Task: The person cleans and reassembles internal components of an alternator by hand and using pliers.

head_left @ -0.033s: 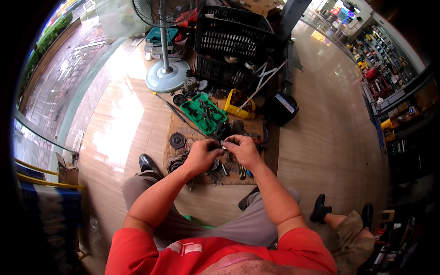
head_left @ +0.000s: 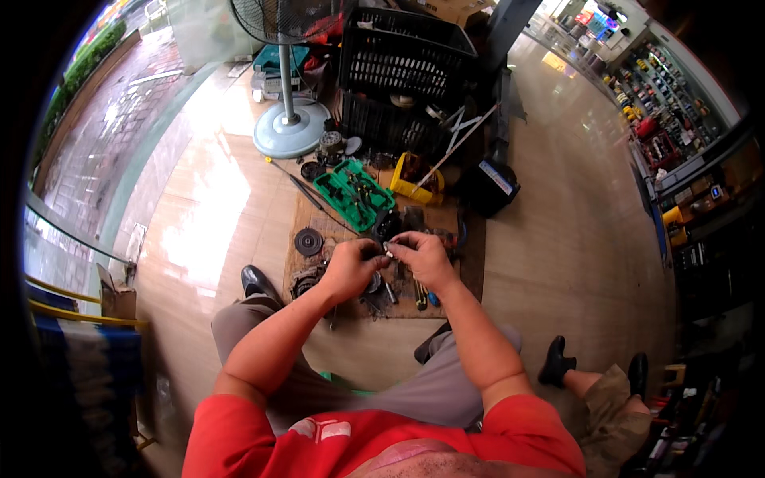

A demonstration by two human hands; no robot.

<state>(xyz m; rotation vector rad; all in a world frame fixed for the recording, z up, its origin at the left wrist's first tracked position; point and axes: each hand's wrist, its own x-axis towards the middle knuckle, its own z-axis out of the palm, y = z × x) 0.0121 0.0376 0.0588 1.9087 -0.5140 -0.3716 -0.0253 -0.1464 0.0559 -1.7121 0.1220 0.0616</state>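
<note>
Both of my hands meet above a stained cardboard sheet (head_left: 470,279) on the floor. Thumb and forefinger of my right hand (head_left: 426,260) pinch a small, light metallic piece (head_left: 389,249), too small to name. My left hand (head_left: 349,263) is closed at its fingertips right beside that piece; what they grip is hidden. Just beyond the hands lies an opened green tool case (head_left: 339,195) with dark tools in it. A round dark disc (head_left: 308,242) rests left of my left hand. Below the hands lie a short metal cylinder (head_left: 390,293) and yellow-and-black handled tools (head_left: 420,296).
A yellow bin (head_left: 406,190) and a black box (head_left: 488,190) stand beyond the sheet. Behind them are stacked black crates (head_left: 406,60) and a fan with a round base (head_left: 292,131). Another person's shoe (head_left: 557,362) and legs are at lower right. Shelves of goods line the right.
</note>
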